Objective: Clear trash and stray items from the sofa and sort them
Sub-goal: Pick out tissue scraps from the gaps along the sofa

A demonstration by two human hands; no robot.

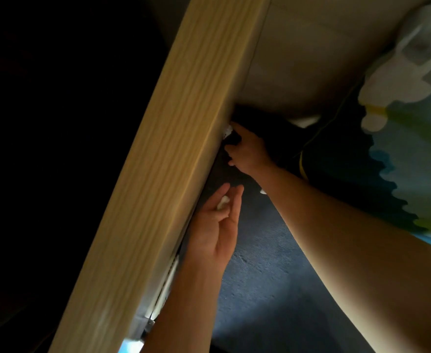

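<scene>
The dark blue sofa seat (pixel 265 263) runs beside a pale wooden armrest (pixel 163 154). My left hand (pixel 217 225) lies palm up by the armrest, with a small white crumpled scrap (pixel 223 202) held between thumb and fingers. My right hand (pixel 247 149) reaches into the dark gap between the armrest and the seat's back corner, its fingers curled around something dark there. A white bit of paper (pixel 227 129) shows at its fingertips against the wood. Another small white scrap (pixel 263 191) lies on the seat under my right forearm.
A beige back cushion (pixel 311 59) stands behind the corner. A colourful cushion with white, blue and green shapes (pixel 408 123) lies on the right of the seat. A yellow cord (pixel 303 164) runs along its edge. Left of the armrest all is dark.
</scene>
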